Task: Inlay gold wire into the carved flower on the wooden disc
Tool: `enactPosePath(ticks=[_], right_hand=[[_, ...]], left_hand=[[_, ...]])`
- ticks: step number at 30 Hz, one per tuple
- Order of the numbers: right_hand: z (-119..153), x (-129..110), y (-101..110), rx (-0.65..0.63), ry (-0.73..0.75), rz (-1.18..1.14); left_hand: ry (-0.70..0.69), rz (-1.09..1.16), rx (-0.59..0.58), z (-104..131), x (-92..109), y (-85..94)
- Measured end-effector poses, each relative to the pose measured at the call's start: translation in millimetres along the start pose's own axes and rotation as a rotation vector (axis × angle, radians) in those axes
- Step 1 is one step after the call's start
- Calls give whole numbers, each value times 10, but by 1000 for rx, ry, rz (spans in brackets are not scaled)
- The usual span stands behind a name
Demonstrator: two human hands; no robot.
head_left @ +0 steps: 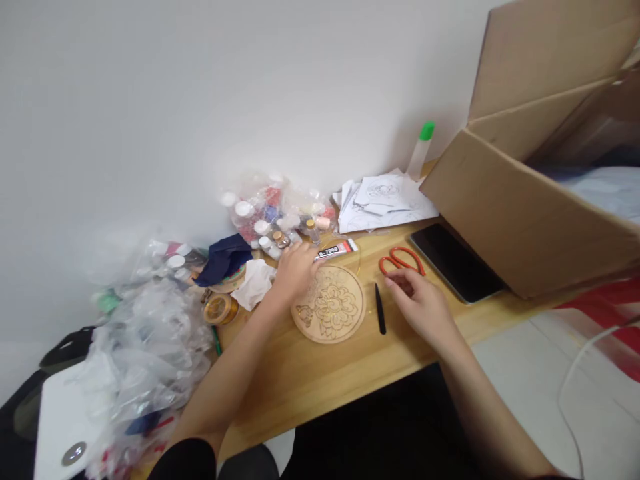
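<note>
My left hand [299, 268] reaches over the upper left of a round wooden disc [330, 327] with an outlined flower pattern. Its fingers close around the left end of a B-7000 glue tube [345, 248], hiding that end. Loosely curved, my right hand [423, 303] hovers at the lower part of the orange-handled scissors [407, 251], whose blades are hidden. Its thumb and fingers are apart, with nothing visible between them. Between the disc and my right hand lies a pair of black tweezers [381, 310].
Small capped bottles [270, 247] in clear bags stand along the wall. Papers with drawings [383, 200] lie behind, beside a green-capped bottle [421, 150]. A phone [456, 262] and cardboard box [530, 213] are right. A wire spool [220, 309] and plastic bags [150, 340] sit left.
</note>
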State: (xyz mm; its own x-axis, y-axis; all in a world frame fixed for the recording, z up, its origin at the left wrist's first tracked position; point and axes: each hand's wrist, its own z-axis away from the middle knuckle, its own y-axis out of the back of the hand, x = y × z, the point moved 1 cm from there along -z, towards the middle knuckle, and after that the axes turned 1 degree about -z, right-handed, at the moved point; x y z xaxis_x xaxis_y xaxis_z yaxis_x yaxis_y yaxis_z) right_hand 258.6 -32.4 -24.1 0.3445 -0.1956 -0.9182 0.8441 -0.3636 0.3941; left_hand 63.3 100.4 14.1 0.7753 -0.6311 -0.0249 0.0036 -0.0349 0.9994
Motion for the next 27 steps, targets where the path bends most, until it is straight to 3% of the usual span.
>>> enactPosePath(ticks=[4, 10, 13, 15, 18, 21, 23, 25, 27], right_hand=[[64, -22, 17, -117, 61, 441], [111, -219, -111, -295, 79, 762], [96, -207, -73, -335, 84, 777], [92, -148, 9, -347, 128, 637], [121, -35, 196, -323, 149, 157], [194, 44, 348, -228, -4, -431], [261, 51, 362, -211, -112, -740], [334, 30, 304, -242, -160, -887], [407, 11, 204, -254, -133, -861]], left_hand=[[19, -59, -1, -53, -23, -118], [-3, -77, 11, -32, 4, -83], [-14, -58, 24, 84, 9, -5], [-73, -28, 83, 250, 54, 37], [-268, 71, 267, 629, 244, 36], [-469, 216, 387, 1032, 540, -82], [-566, 273, 387, 1222, 722, -208], [-620, 313, 399, 1323, 836, -326], [-643, 347, 386, 1350, 868, -407]])
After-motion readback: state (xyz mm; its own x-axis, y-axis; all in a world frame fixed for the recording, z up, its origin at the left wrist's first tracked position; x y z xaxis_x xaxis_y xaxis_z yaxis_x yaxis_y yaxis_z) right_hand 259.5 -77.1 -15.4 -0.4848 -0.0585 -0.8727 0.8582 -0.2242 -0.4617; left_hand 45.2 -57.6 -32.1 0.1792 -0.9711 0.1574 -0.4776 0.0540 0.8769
